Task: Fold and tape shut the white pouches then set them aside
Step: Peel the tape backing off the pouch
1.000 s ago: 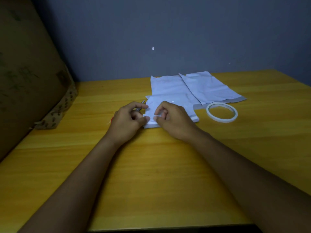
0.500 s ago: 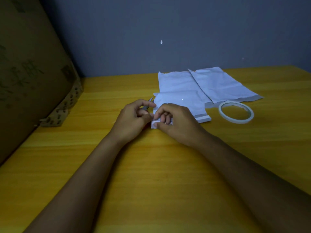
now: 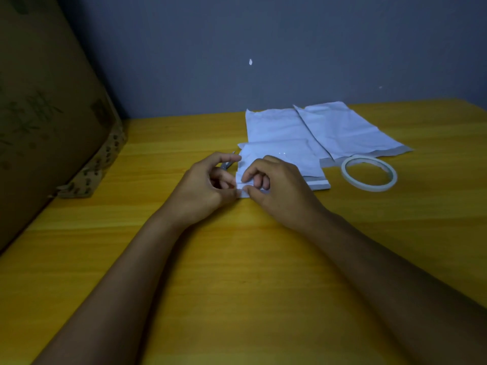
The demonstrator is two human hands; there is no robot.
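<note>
A folded white pouch [image 3: 295, 159] lies on the yellow wooden table [image 3: 237, 259], just past my hands. My left hand [image 3: 203, 188] and my right hand [image 3: 276, 188] meet at its near left corner, each pinching that folded edge between thumb and curled fingers. Two more white pouches, one [image 3: 274, 127] flat behind the folded one and another [image 3: 347, 127] angled to its right, lie further back. A roll of clear tape [image 3: 369, 173] sits flat to the right of the folded pouch. A metal tip, likely scissors [image 3: 228, 162], shows behind my left fingers.
A large cardboard box [image 3: 44, 114] leans at the left, its taped lower flap resting on the table. A grey wall [image 3: 263, 48] closes the far side. Bare tabletop stretches in front of my hands and to the right of the tape.
The view has shifted, so pouches and tape appear further right. My fingers have worked closer together on the pouch's near left corner; the pouches and tape lie as before.
</note>
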